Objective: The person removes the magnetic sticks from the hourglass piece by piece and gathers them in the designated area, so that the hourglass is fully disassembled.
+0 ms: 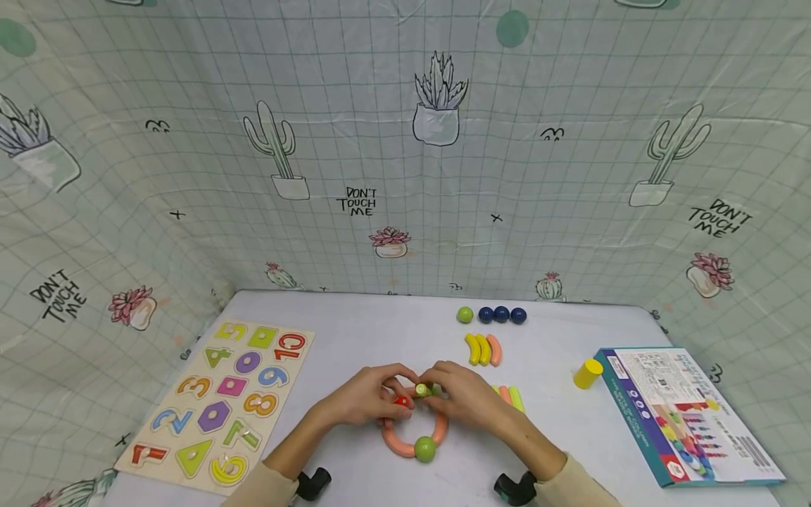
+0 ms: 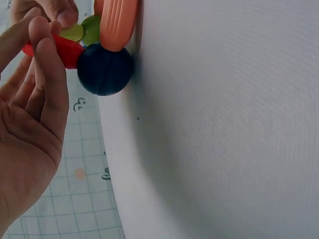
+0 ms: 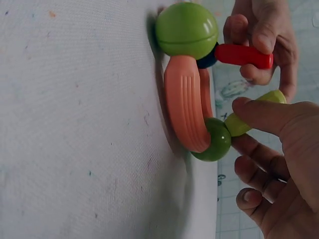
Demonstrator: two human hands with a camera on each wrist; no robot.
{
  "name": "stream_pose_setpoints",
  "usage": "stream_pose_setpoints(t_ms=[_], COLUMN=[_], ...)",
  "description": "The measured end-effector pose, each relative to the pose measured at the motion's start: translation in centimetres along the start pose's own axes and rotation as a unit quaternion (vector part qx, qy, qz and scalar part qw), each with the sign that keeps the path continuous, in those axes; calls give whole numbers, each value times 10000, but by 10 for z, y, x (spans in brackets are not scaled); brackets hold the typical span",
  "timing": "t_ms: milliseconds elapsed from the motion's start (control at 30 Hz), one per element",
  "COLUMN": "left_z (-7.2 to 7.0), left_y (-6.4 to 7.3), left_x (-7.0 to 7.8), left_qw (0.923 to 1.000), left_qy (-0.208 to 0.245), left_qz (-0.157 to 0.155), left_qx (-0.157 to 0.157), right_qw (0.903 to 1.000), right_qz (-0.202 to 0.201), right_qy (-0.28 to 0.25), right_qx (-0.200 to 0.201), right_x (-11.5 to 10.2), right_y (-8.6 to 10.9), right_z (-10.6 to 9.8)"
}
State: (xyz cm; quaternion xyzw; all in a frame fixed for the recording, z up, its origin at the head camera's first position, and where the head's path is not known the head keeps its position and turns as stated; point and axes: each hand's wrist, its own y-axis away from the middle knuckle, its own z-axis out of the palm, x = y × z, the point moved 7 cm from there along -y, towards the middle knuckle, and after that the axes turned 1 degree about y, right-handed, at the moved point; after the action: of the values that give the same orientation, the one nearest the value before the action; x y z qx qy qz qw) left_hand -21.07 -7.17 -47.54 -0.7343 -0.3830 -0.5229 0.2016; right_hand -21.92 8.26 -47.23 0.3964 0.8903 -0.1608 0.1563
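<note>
Salmon curved sticks (image 3: pixel 183 104) and balls form a ring on the white table. My left hand (image 1: pixel 364 398) pinches a red stick (image 3: pixel 244 56), which rises from a dark blue ball (image 2: pixel 105 69) at the ring's left. With thumb and fingers, my right hand (image 1: pixel 472 400) pinches a yellow-green stick (image 3: pixel 237 125); its lower end meets a green ball (image 3: pixel 219 142). Another green ball (image 1: pixel 425 448) joins two curved sticks at the near side. In the head view, fingers hide the dark blue ball and part of the ring's far side.
Beyond the hands lie a green ball (image 1: pixel 465 315), dark blue balls (image 1: pixel 501 314) and curved sticks (image 1: pixel 483 349). Short straight sticks (image 1: pixel 516 398) lie partly behind the right hand. A yellow cylinder (image 1: pixel 588 374) and a box (image 1: pixel 690 415) stand right; a number puzzle board (image 1: pixel 218 401) lies left.
</note>
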Motion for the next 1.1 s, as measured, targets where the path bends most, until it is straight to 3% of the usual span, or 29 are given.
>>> stream_pose_setpoints(t_ms=[467, 800, 1100], left_z=[-3, -2, -4], left_y=[1, 0, 2], left_x=[-1, -1, -1], left_qw=[10000, 10000, 9999], left_qy=[31, 45, -110], left_qz=[17, 62, 4], left_qx=[61, 49, 126], right_qw=[9995, 9994, 9995], right_qz=[-221, -134, -1], right_qy=[-195, -245, -286], right_qx=[-113, -179, 122], right_x=[-2, -1, 0], right_y=[1, -1, -3], right_z=[-3, 0, -7])
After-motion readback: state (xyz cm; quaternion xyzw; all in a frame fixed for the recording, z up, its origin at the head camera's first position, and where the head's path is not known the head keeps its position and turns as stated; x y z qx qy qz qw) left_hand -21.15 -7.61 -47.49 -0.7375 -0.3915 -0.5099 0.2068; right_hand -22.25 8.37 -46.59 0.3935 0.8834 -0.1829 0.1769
